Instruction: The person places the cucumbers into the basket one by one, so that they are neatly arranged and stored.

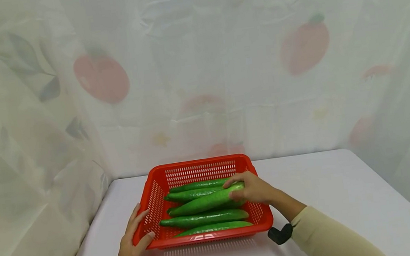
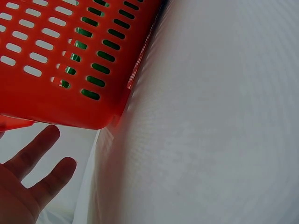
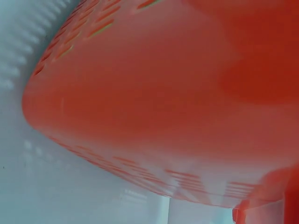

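A red plastic basket with slotted walls stands on the table and holds several long green cucumbers, lying crosswise. My right hand reaches over the basket's right side and grips the pale right end of one cucumber, thumb in front and fingers behind. That cucumber lies slanted over the others, its right end higher. At the basket's left rim rests my left hand, fingers spread and thumb over the edge. Two straight fingers show beside the basket's wall in the left wrist view. The right wrist view shows only the basket's outside.
A white cloth covers the table. Behind it hangs a pale curtain with faded fruit prints, and another curtain closes the left side. A black strap piece sits at my right wrist.
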`<state>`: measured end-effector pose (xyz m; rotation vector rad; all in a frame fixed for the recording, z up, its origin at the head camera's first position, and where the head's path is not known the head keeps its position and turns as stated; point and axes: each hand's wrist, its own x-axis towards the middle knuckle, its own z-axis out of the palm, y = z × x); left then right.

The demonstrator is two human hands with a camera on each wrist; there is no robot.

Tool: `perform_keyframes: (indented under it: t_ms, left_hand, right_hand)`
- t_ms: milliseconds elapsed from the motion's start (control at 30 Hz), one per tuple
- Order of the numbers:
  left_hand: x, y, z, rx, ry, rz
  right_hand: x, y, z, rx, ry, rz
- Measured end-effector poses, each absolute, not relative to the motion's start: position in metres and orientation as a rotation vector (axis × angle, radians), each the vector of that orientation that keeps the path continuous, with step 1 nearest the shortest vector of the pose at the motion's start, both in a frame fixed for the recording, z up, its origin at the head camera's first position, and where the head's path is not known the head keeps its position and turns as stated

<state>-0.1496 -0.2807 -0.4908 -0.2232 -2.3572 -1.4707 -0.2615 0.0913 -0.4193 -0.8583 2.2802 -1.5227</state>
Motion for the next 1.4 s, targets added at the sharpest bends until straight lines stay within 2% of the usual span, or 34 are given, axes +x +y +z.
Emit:
perform_keyframes:
  t_ms: [1400]
  left_hand:
    - [-0.149, -0.277, -0.491, -0.269, -2.329, -1.478]
  right_hand:
    - [-0.252, 0.099, -0.417, -0.842, 2.127, -1.803]
